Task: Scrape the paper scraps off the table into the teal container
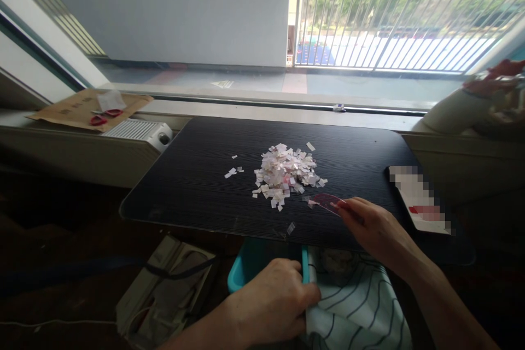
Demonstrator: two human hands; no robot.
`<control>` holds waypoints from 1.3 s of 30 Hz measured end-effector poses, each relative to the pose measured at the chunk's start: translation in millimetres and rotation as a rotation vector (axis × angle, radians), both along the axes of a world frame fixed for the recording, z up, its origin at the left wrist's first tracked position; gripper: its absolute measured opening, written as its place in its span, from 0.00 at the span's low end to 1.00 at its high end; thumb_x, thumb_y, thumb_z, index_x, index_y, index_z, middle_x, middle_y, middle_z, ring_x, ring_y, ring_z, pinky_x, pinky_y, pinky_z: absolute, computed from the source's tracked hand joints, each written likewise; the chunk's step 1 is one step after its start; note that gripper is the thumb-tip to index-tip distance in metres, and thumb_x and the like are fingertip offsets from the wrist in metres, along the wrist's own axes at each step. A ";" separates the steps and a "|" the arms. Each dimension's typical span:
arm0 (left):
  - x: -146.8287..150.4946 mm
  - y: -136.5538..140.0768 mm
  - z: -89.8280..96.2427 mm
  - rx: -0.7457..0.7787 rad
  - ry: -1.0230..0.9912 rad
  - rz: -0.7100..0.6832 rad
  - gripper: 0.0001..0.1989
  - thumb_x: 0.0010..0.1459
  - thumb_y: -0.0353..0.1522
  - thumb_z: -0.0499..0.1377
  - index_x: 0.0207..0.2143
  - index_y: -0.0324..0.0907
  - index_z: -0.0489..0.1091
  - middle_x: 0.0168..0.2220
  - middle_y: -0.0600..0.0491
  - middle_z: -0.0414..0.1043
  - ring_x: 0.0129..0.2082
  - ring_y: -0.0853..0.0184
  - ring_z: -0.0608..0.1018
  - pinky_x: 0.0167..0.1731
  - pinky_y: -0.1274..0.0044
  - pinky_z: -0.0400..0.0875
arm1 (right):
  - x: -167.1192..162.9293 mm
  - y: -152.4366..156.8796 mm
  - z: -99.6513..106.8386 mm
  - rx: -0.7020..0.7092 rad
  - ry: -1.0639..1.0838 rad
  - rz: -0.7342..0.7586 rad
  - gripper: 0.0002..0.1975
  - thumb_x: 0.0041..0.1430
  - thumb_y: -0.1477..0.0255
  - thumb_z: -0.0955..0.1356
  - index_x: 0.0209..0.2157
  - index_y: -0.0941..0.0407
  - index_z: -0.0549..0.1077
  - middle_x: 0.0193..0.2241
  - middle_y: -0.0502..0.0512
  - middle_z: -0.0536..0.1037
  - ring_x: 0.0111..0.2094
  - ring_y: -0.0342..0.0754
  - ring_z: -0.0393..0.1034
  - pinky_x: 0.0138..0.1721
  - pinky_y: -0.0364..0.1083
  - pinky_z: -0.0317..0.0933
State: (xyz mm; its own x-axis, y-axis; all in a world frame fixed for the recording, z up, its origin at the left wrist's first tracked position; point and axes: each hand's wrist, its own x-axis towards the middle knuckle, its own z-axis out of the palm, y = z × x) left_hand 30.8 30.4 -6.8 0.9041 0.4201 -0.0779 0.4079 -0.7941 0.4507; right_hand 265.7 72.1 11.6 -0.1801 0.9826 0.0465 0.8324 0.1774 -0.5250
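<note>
The left of the hands [283, 292] partly hides the turquoise bin [238, 278].

Plate [327, 202], paper scraps [285, 168] and bin [241, 268] at the dark desk [197, 175].

As I observe from the room, the scraps, white with some pink, form a loose heap mid-surface; strays lie to the person's left, beyond the heap, and near the front edge. The plate is thin, pink, translucent, round-ended; the right hand [367, 224] pinches its near end, and its far end sits just beside the heap's near right side. The turquoise bin, open-topped, stands below the desk's front edge, its right rim gripped by the left hand [279, 295].
</note>
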 end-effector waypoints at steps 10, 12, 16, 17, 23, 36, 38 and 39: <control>0.3 -0.6 3.3 -0.046 0.039 0.029 0.10 0.59 0.37 0.61 0.28 0.41 0.67 0.26 0.54 0.72 0.27 0.63 0.75 0.27 0.76 0.64 | 12.9 -10.5 -3.3 0.033 -0.037 -0.090 0.12 0.66 0.64 0.61 0.34 0.53 0.73 0.29 0.50 0.75 0.27 0.45 0.68 0.26 0.43 0.55; 0.2 -0.1 3.0 -0.050 0.032 0.032 0.11 0.59 0.38 0.60 0.28 0.41 0.67 0.26 0.54 0.72 0.27 0.63 0.75 0.27 0.76 0.64 | 12.7 -11.6 -3.8 0.021 -0.034 -0.088 0.13 0.66 0.64 0.61 0.33 0.53 0.73 0.29 0.50 0.75 0.27 0.45 0.69 0.26 0.43 0.56; -0.5 0.3 1.6 -0.068 0.020 0.042 0.11 0.60 0.38 0.59 0.28 0.41 0.66 0.26 0.54 0.72 0.27 0.64 0.74 0.27 0.76 0.63 | 14.6 -13.2 -4.8 0.046 -0.065 -0.138 0.12 0.65 0.64 0.62 0.34 0.53 0.73 0.30 0.51 0.76 0.28 0.46 0.70 0.27 0.43 0.57; -0.5 0.3 1.4 -0.072 0.017 0.044 0.11 0.60 0.38 0.59 0.28 0.41 0.66 0.26 0.54 0.71 0.27 0.64 0.74 0.27 0.76 0.63 | 14.9 -13.4 -4.7 0.056 -0.063 -0.153 0.11 0.65 0.64 0.62 0.35 0.53 0.73 0.30 0.51 0.77 0.28 0.46 0.70 0.27 0.43 0.57; -0.3 0.1 1.8 -0.064 0.006 0.033 0.12 0.61 0.38 0.59 0.28 0.41 0.66 0.25 0.54 0.70 0.27 0.64 0.74 0.27 0.76 0.63 | 13.7 -11.2 -6.8 0.029 -0.053 -0.159 0.12 0.65 0.64 0.62 0.36 0.53 0.74 0.32 0.51 0.77 0.30 0.47 0.71 0.29 0.44 0.58; 1.2 0.2 3.7 0.005 0.036 0.008 0.10 0.58 0.37 0.61 0.29 0.41 0.68 0.24 0.53 0.72 0.25 0.63 0.75 0.27 0.75 0.65 | -18.5 -19.6 -7.7 -0.098 0.143 0.152 0.12 0.68 0.69 0.60 0.35 0.54 0.73 0.30 0.50 0.71 0.29 0.44 0.67 0.30 0.43 0.57; 1.2 0.2 3.3 0.016 0.030 -0.002 0.11 0.58 0.39 0.61 0.29 0.41 0.68 0.24 0.53 0.72 0.25 0.62 0.75 0.28 0.75 0.66 | -17.9 -17.8 -9.2 -0.078 0.145 0.132 0.11 0.68 0.69 0.60 0.37 0.54 0.73 0.31 0.50 0.71 0.29 0.44 0.67 0.31 0.43 0.57; 1.2 0.3 3.1 0.018 0.030 -0.002 0.12 0.59 0.40 0.60 0.29 0.41 0.68 0.24 0.53 0.72 0.25 0.62 0.75 0.28 0.75 0.67 | -17.5 -17.1 -10.0 -0.072 0.144 0.122 0.11 0.68 0.68 0.61 0.38 0.54 0.73 0.31 0.50 0.71 0.30 0.44 0.67 0.32 0.44 0.57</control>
